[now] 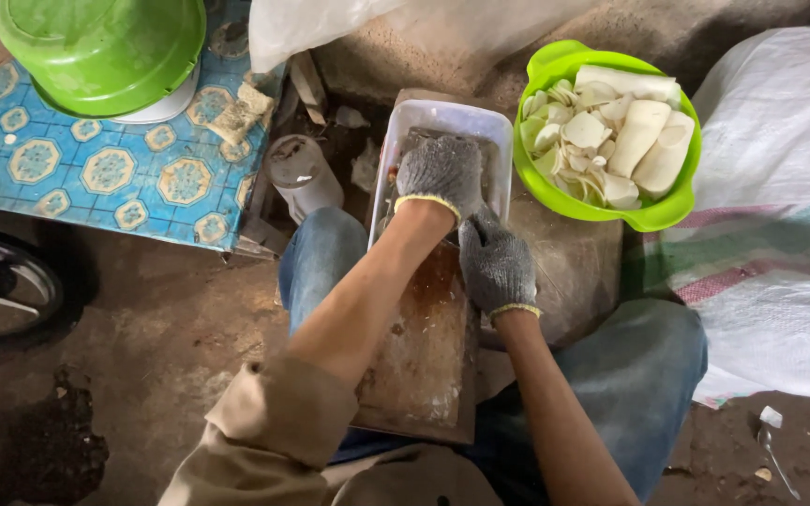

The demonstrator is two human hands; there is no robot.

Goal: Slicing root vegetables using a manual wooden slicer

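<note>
Pressing down: grey-gloved left hand (440, 172) cupped over unseen piece on long wooden slicing board (428, 347); right hand (496, 262) behind, closure unclear. Likely risk: fingers meeting blade; white tray (442, 120) beneath grip.

Dirt floor (171, 319) under green bowl (555, 197), white sack (780, 281).

- Left hand (440, 173), in a grey knit glove, reaches forward, palm down, fingers curled.
- Right hand (496, 262), gloved alike, sits just behind it, fingers bent.
</note>
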